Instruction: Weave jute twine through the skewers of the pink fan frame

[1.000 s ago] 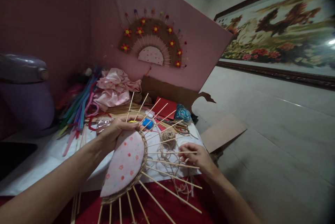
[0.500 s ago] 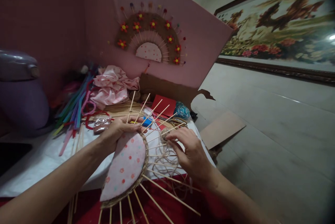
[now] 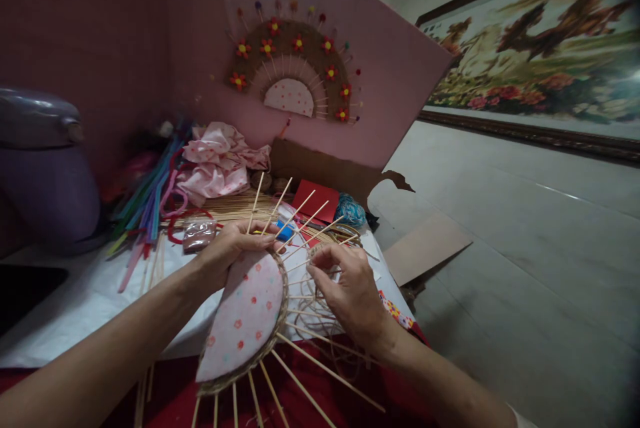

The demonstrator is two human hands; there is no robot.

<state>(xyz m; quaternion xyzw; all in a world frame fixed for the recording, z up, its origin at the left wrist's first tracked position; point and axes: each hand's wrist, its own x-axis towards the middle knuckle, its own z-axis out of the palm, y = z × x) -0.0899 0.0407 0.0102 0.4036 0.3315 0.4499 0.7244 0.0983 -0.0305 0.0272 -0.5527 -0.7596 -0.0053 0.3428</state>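
My left hand [image 3: 231, 252] grips the top edge of a half-round fan piece [image 3: 245, 318], pink dotted fabric rimmed with woven jute, from which several thin wooden sticks [image 3: 305, 231] spread outward. My right hand [image 3: 347, 288] is among the sticks on the fan's right side, its fingers pinched on a strand of jute twine [image 3: 320, 305]. A loose tangle of that twine lies on the table under my right hand.
A finished fan with red flowers [image 3: 293, 71] hangs on the pink board. Behind lie pink cloth [image 3: 217, 161], coloured pipe cleaners [image 3: 147, 205], red paper [image 3: 316, 200], a blue yarn ball [image 3: 349, 211], a bundle of sticks [image 3: 235, 209], a purple pot [image 3: 43, 168] and loose cardboard [image 3: 425, 245].
My right hand has moved up and left from the table's right edge into the sticks and closed on the twine. The left hand has kept its grip on the fan.
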